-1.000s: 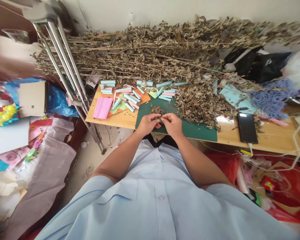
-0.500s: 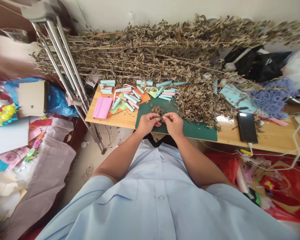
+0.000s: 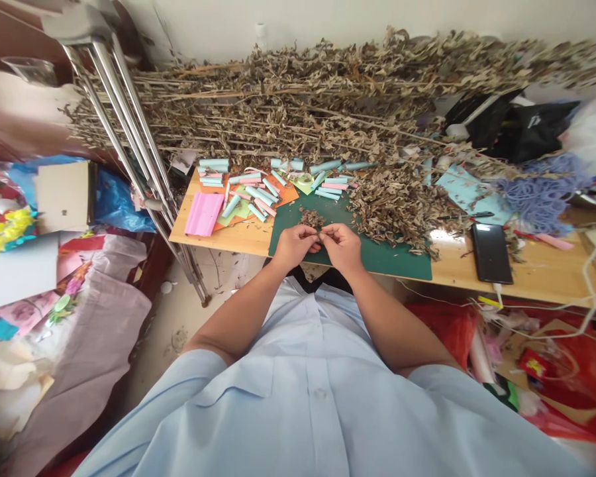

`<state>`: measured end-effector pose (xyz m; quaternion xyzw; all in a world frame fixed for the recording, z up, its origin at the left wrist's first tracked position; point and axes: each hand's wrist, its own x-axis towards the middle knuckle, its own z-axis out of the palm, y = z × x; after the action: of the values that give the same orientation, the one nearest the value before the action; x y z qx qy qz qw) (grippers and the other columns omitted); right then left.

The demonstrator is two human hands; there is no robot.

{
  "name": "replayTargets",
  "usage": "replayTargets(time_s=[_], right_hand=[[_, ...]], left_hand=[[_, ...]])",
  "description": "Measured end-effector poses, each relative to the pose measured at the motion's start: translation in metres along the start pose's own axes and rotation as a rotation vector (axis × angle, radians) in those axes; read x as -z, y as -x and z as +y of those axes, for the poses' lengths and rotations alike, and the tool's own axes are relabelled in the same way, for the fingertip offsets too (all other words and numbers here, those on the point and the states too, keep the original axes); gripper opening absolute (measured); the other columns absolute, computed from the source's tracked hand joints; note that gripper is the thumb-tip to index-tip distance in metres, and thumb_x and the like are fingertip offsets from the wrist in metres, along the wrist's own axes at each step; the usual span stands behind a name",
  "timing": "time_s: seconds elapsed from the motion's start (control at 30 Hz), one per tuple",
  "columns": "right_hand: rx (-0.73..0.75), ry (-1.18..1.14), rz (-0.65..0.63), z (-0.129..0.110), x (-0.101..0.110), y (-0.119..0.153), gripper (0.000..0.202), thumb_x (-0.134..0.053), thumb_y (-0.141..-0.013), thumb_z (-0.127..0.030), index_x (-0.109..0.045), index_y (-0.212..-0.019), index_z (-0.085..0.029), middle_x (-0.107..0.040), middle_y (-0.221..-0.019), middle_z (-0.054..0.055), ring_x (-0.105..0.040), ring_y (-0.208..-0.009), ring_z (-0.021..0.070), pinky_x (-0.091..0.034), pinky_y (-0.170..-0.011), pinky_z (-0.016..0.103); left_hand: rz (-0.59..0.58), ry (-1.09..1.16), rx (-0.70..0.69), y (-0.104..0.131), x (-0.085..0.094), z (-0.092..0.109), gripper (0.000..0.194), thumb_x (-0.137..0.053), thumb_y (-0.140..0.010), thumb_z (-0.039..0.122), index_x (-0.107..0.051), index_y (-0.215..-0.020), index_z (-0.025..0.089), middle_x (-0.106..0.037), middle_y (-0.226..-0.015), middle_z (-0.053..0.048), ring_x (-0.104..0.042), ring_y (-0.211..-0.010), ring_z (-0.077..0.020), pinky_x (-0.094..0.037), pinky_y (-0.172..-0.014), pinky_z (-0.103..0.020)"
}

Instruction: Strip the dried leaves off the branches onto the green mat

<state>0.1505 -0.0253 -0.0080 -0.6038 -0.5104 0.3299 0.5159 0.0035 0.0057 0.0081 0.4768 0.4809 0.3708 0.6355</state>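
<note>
Pinching a bit of dry leaf (image 3: 320, 236) with left hand (image 3: 294, 246) and right hand (image 3: 344, 246), near a small crumb pile (image 3: 311, 217) on the green mat (image 3: 402, 261).

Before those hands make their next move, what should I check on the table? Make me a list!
1. Left hand and right hand close together: ok.
2. What the fingers pinch: cannot tell, too small.
3. Small heap of crumbled brown leaves on the dark green flat mat: ok, just beyond the hands.
4. Large heap of dry brown leaves kept wholly on the mat: not ok, it spills onto the yellowish wooden table.
5. Black rectangular phone off the mat: ok, it lies to the right.
</note>
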Motion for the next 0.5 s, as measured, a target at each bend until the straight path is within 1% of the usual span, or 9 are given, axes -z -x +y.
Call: replayTargets(time_s=[0.13,0.23,0.37,0.43,0.5], right_hand=[[-0.008,-0.01,-0.033,0.0062,0.0006,-0.0011,0.015,-0.066,-0.082,-0.035,-0.066,-0.089,-0.021,-0.072,-0.08,0.002,-0.065,-0.069,0.0163,-0.055,-0.068,0.031],[-0.04,-0.07,-0.042,0.0081,0.0013,-0.0035,0.014,-0.068,-0.08,-0.033,-0.065,-0.088,-0.021,-0.07,-0.075,0.001,-0.066,-0.067,0.0167,-0.055,-0.066,0.031],[-0.109,-0.168,0.046,0.0071,-0.0008,-0.0072,0.018,-0.068,-0.08,-0.036,-0.062,-0.089,-0.021,-0.07,-0.076,0.002,-0.068,-0.068,0.0182,-0.058,-0.068,0.034],[-0.102,-0.151,0.076,0.0055,-0.0022,-0.0071,0.017,-0.068,-0.08,-0.036,-0.062,-0.088,-0.022,-0.07,-0.078,0.002,-0.068,-0.068,0.0181,-0.057,-0.068,0.034],[-0.069,-0.111,0.063,0.0039,-0.0027,-0.0055,0.015,-0.068,-0.08,-0.034,-0.064,-0.087,-0.021,-0.071,-0.079,0.003,-0.066,-0.068,0.0175,-0.056,-0.068,0.033]], left_hand=[[-0.031,0.006,0.011,-0.0008,0.0021,-0.0024,0.012,-0.073,-0.08,0.018,-0.068,-0.089,0.011,-0.069,-0.07,-0.002,-0.072,-0.063,-0.0144,-0.061,-0.063,-0.026],[-0.056,0.048,0.008,-0.0018,0.0043,-0.0029,0.014,-0.074,-0.079,0.018,-0.067,-0.088,0.011,-0.07,-0.071,-0.002,-0.072,-0.064,-0.0153,-0.061,-0.064,-0.027],[-0.05,0.107,0.01,-0.0026,0.0059,-0.0018,0.019,-0.077,-0.078,0.02,-0.067,-0.091,0.01,-0.07,-0.072,-0.003,-0.073,-0.065,-0.0168,-0.062,-0.064,-0.028],[-0.045,0.098,0.018,-0.0025,0.0056,-0.0009,0.02,-0.077,-0.078,0.021,-0.068,-0.093,0.01,-0.071,-0.073,-0.004,-0.073,-0.066,-0.0164,-0.062,-0.065,-0.028],[-0.044,0.075,0.025,-0.0023,0.0048,-0.0003,0.02,-0.076,-0.08,0.021,-0.069,-0.095,0.01,-0.072,-0.076,-0.004,-0.073,-0.066,-0.0154,-0.062,-0.066,-0.028]])
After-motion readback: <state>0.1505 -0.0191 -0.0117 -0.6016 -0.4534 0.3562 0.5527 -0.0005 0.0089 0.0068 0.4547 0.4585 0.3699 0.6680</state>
